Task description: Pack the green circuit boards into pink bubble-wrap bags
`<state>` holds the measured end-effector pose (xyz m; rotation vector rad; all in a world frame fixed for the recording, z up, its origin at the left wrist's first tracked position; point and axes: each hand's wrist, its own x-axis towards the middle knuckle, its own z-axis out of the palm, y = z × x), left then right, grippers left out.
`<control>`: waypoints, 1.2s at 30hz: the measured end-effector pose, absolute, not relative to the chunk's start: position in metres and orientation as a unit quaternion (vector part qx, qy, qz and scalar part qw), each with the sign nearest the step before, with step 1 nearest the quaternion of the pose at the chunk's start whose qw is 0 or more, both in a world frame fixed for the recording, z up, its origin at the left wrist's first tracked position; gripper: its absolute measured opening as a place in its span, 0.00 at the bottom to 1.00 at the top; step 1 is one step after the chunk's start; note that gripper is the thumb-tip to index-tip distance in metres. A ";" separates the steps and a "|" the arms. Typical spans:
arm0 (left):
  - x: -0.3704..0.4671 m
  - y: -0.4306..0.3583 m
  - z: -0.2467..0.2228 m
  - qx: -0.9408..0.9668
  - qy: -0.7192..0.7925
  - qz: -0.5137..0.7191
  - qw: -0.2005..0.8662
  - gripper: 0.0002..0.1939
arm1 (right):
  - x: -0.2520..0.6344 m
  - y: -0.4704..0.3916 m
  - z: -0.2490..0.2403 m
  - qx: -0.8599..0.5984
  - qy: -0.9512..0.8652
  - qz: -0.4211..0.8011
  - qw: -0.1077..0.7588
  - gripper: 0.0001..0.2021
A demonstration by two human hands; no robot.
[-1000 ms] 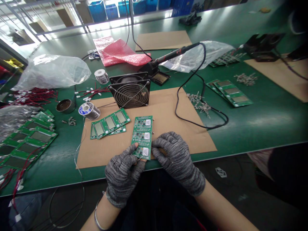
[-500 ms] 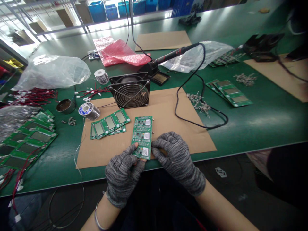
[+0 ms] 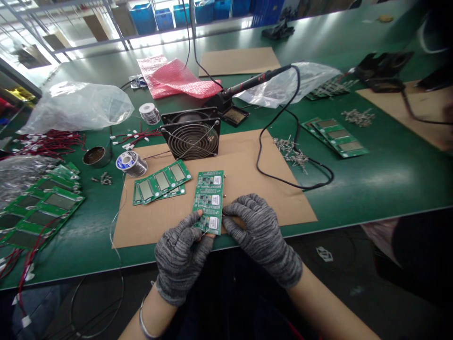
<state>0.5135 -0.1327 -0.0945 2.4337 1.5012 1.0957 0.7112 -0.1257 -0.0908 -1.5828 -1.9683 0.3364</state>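
A green circuit board (image 3: 208,200) with three white-labelled parts is tilted above the cardboard sheet (image 3: 244,165). My left hand (image 3: 182,259), in a grey knit glove, grips its lower left corner between thumb and fingers. At the board's lower right edge is my right hand (image 3: 260,238), gloved alike, with thumb and fingertips pinched together. Whatever sits in that pinch is hidden. Small metal pins stick out along the board's right edge. Left of it, a few boards with grey displays (image 3: 163,182) lie overlapping on the cardboard.
A small fan (image 3: 193,139) stands behind the boards, beside a solder spool (image 3: 130,163). The soldering iron (image 3: 258,80) rests in its holder, its cable (image 3: 260,160) looping over the cardboard. Loose metal parts (image 3: 292,153) lie right; wired boards (image 3: 53,208) are stacked left.
Both hands and the board stay almost where they were. At the far right edge, a blurred hand has come into view near the other cardboard sheet, and the dark cable there has shifted.
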 end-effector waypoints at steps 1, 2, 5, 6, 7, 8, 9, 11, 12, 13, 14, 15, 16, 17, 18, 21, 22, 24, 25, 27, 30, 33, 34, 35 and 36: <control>0.514 -0.133 -0.094 0.794 0.491 0.357 0.039 0.10 | 0.712 -0.126 -0.091 -0.593 -0.739 0.129 0.293 0.05; 0.514 -0.133 -0.094 0.795 0.491 0.355 0.038 0.10 | 0.713 -0.126 -0.092 -0.590 -0.740 0.133 0.294 0.05; 0.512 -0.134 -0.093 0.794 0.488 0.362 0.026 0.11 | 0.715 -0.129 -0.093 -0.581 -0.738 0.133 0.315 0.10; 0.510 -0.135 -0.092 0.794 0.481 0.371 0.029 0.13 | 0.715 -0.131 -0.091 -0.585 -0.729 0.123 0.333 0.13; 0.508 -0.136 -0.090 0.793 0.472 0.384 0.039 0.15 | 0.715 -0.134 -0.087 -0.591 -0.716 0.108 0.355 0.15; 0.505 -0.138 -0.087 0.793 0.460 0.396 0.055 0.15 | 0.714 -0.137 -0.081 -0.595 -0.704 0.093 0.377 0.16; 0.502 -0.140 -0.084 0.796 0.447 0.402 0.075 0.14 | 0.712 -0.141 -0.074 -0.591 -0.697 0.083 0.398 0.15; 0.498 -0.145 -0.074 0.811 0.422 0.393 0.100 0.07 | 0.708 -0.147 -0.056 -0.552 -0.709 0.093 0.429 0.13; 0.497 -0.148 -0.068 0.819 0.414 0.385 0.095 0.05 | 0.706 -0.149 -0.047 -0.518 -0.726 0.115 0.437 0.13; 0.497 -0.150 -0.062 0.826 0.410 0.378 0.082 0.04 | 0.704 -0.151 -0.040 -0.480 -0.744 0.143 0.442 0.12; 0.498 -0.152 -0.056 0.827 0.411 0.377 0.064 0.04 | 0.702 -0.152 -0.035 -0.446 -0.759 0.173 0.441 0.10; 0.499 -0.154 -0.051 0.824 0.416 0.383 0.046 0.04 | 0.701 -0.152 -0.031 -0.418 -0.772 0.200 0.436 0.08; 0.501 -0.155 -0.046 0.817 0.424 0.389 0.035 0.04 | 0.700 -0.151 -0.029 -0.397 -0.781 0.221 0.428 0.05; 0.503 -0.156 -0.042 0.811 0.431 0.394 0.029 0.04 | 0.700 -0.150 -0.029 -0.382 -0.788 0.237 0.420 0.03; 0.505 -0.157 -0.039 0.808 0.434 0.398 0.028 0.05 | 0.700 -0.149 -0.028 -0.372 -0.793 0.249 0.414 0.02; 0.509 -0.157 -0.036 0.804 0.440 0.399 0.036 0.07 | 0.701 -0.145 -0.026 -0.346 -0.799 0.271 0.410 0.02; 0.509 -0.157 -0.036 0.799 0.446 0.402 0.038 0.07 | 0.701 -0.144 -0.024 -0.336 -0.801 0.274 0.413 0.02; 0.509 -0.157 -0.038 0.789 0.459 0.406 0.042 0.08 | 0.699 -0.143 -0.020 -0.320 -0.805 0.268 0.422 0.01; 0.508 -0.158 -0.040 0.785 0.464 0.409 0.042 0.08 | 0.698 -0.143 -0.019 -0.320 -0.805 0.261 0.426 0.01; 0.507 -0.159 -0.043 0.782 0.464 0.414 0.043 0.08 | 0.696 -0.143 -0.018 -0.331 -0.805 0.243 0.429 0.01; 0.505 -0.160 -0.048 0.775 0.470 0.420 0.052 0.08 | 0.695 -0.142 -0.019 -0.345 -0.798 0.241 0.431 0.01; 0.507 -0.159 -0.049 0.761 0.483 0.431 0.044 0.09 | 0.694 -0.143 -0.022 -0.332 -0.783 0.278 0.447 0.02; 0.508 -0.158 -0.048 0.758 0.485 0.434 0.038 0.09 | 0.694 -0.144 -0.023 -0.347 -0.770 0.283 0.455 0.04; 0.510 -0.158 -0.046 0.758 0.485 0.435 0.036 0.09 | 0.694 -0.145 -0.024 -0.373 -0.752 0.282 0.465 0.07; 0.511 -0.157 -0.044 0.757 0.485 0.436 0.039 0.09 | 0.695 -0.147 -0.024 -0.409 -0.731 0.274 0.472 0.10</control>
